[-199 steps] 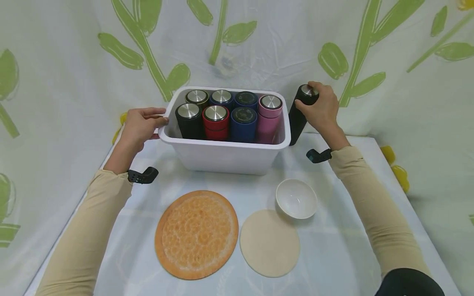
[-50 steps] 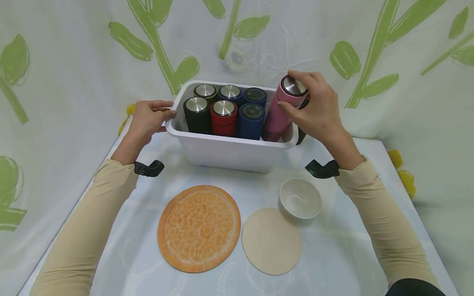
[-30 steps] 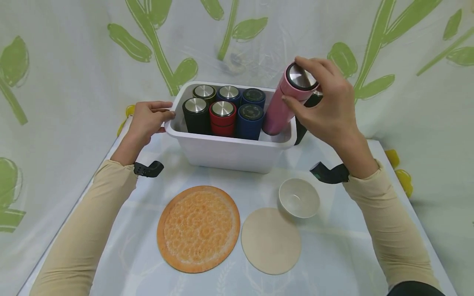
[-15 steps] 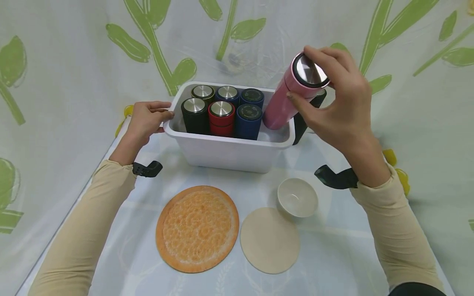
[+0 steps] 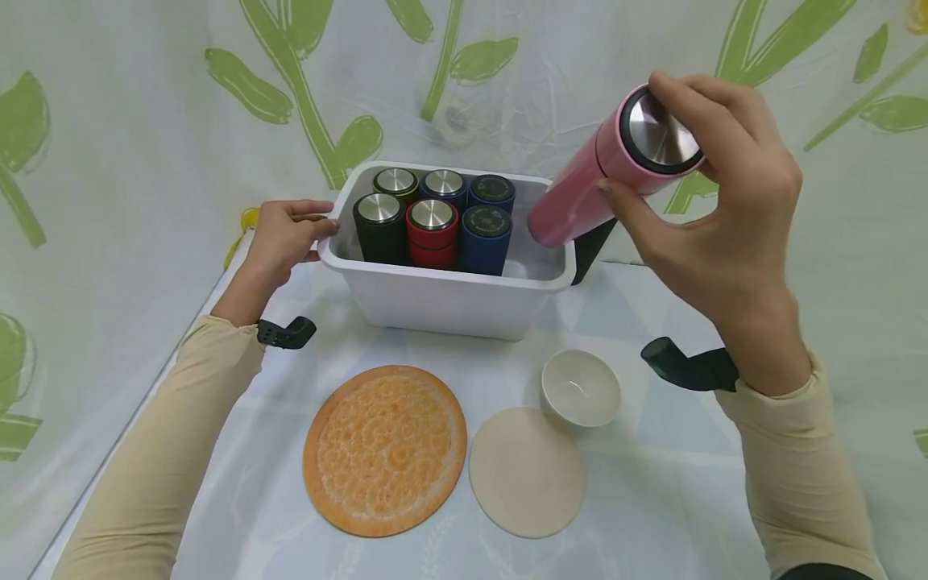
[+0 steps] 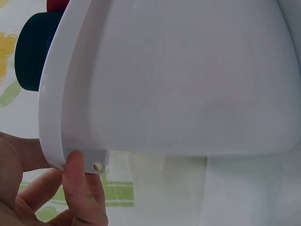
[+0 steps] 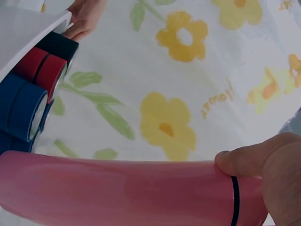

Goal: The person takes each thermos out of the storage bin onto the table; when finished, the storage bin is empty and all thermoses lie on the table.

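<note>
A pink thermos bottle (image 5: 580, 189) with a steel-topped lid is held tilted by my right hand (image 5: 725, 185), thumb and fingers around its lid end. Its lower end overlaps the right end of a white plastic bin (image 5: 442, 302). In the right wrist view the pink thermos (image 7: 122, 188) stretches across the bottom, with the thumb (image 7: 244, 157) on it near the dark ring. My left hand (image 5: 279, 242) grips the bin's left rim; in the left wrist view its fingers (image 6: 80, 188) pinch the rim corner. Several thermoses, including a red one (image 5: 432, 234) and a blue one (image 5: 486, 242), stand in the bin.
A black thermos (image 5: 593, 250) stands just outside the bin's right end, mostly hidden. On the white table (image 5: 652, 483) lie a brown bread-patterned round mat (image 5: 384, 451) and a plain beige disc (image 5: 528, 473). A white bowl (image 5: 581, 388) overlaps the disc's edge. A leaf-patterned curtain hangs behind.
Earlier my right hand held the black thermos beside the bin. Since then it has gripped the pink thermos and lifted it up and rightward out of its spot. The left hand stays on the rim.
</note>
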Demonstrator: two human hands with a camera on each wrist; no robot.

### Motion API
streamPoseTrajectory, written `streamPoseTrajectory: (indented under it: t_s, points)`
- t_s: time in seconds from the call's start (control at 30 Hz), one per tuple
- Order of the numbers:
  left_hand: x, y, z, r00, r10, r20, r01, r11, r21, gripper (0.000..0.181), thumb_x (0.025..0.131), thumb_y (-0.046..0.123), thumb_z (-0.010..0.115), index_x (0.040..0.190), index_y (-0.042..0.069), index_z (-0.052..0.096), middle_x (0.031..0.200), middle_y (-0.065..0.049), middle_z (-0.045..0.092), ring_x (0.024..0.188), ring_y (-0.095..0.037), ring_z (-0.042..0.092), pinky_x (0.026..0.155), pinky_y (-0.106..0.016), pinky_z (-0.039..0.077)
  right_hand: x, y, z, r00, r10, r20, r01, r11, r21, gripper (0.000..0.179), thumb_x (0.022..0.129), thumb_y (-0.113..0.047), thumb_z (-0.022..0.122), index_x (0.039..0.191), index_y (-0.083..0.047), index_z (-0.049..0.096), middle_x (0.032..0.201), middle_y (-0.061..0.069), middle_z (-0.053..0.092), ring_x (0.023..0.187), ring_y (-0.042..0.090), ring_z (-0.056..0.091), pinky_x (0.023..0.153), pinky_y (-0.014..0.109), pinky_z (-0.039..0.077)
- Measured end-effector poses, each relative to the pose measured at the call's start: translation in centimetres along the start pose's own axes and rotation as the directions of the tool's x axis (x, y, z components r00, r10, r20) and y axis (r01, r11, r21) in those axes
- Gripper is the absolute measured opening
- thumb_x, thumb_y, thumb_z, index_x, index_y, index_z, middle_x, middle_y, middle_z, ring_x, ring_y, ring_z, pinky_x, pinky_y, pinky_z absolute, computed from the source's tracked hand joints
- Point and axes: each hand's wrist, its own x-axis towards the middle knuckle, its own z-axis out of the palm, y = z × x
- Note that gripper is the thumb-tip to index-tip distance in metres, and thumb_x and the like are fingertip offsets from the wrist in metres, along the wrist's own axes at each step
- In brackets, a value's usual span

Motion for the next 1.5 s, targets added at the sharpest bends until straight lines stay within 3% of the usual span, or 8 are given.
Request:
streamPoseTrajectory:
  t_s: [0.27,0.6,0.77,1.03,1.17,1.5]
  points:
    - [0.0,0.1,0.0,1.0,0.004,0.001,-0.004,1.0,-0.002,0.045,0.099,0.019,0.061,0.143,0.007,0.056,0.134,-0.019,0.059,0.111,-0.027,0.06,0.069,-0.02,0.055,-0.4,-0.3,-1.2,0.999,0.031,-0.039,-0.031,1.0,-0.002,0.052,0.073,-0.027,0.083,0.121,-0.008,0.073,0.12,0.0,0.067,0.106,0.021,0.062,0.08,0.015,0.048]
    - [0.0,0.1,0.0,1.0,-0.008,0.002,0.008,1.0,-0.003,0.045,0.1,0.018,0.061,0.143,0.007,0.056,0.135,-0.019,0.058,0.113,-0.028,0.059,0.07,-0.021,0.056,-0.7,1.3,-3.2,0.996,0.039,-0.074,-0.043,0.998,-0.048,0.051,0.071,-0.022,0.083,0.119,-0.009,0.074,0.117,0.003,0.068,0.106,0.024,0.061,0.08,0.014,0.047]
    - [0.0,0.2,0.1,1.0,-0.011,0.003,0.011,1.0,-0.002,0.045,0.1,0.019,0.061,0.143,0.008,0.055,0.136,-0.018,0.058,0.114,-0.028,0.059,0.071,-0.021,0.056,-0.9,1.9,-4.0,0.996,0.056,-0.073,-0.062,0.995,-0.078,0.05,0.071,-0.02,0.083,0.119,-0.008,0.074,0.117,0.003,0.068,0.106,0.023,0.06,0.08,0.012,0.046]
    - [0.0,0.1,0.0,1.0,-0.015,-0.001,0.015,1.0,0.004,0.045,0.1,0.019,0.061,0.143,0.008,0.056,0.136,-0.019,0.058,0.114,-0.028,0.058,0.07,-0.02,0.055,-1.3,3.2,-4.9,0.997,0.063,-0.032,-0.068,0.985,-0.156,0.052,0.076,-0.028,0.08,0.123,-0.007,0.072,0.12,0.006,0.067,0.109,0.018,0.06,0.09,0.014,0.048]
    - [-0.1,0.1,-0.1,1.0,-0.016,-0.005,0.016,1.0,0.002,0.045,0.1,0.02,0.061,0.143,0.008,0.056,0.136,-0.019,0.058,0.114,-0.029,0.058,0.07,-0.02,0.055,-1.4,4.0,-5.3,0.997,0.071,0.009,-0.067,0.975,-0.212,0.052,0.079,-0.027,0.078,0.127,-0.011,0.07,0.123,-0.002,0.066,0.112,0.014,0.058,0.091,0.013,0.046]
    - [-0.1,0.1,0.0,1.0,-0.019,-0.001,0.019,1.0,-0.006,0.045,0.1,0.018,0.061,0.143,0.008,0.055,0.137,-0.019,0.058,0.114,-0.028,0.059,0.071,-0.021,0.055,-1.6,7.4,-5.6,0.987,0.158,0.019,-0.148,0.957,-0.25,0.053,0.076,-0.016,0.083,0.127,-0.01,0.071,0.114,-0.024,0.059,0.105,0.0,0.053,0.08,0.006,0.044]
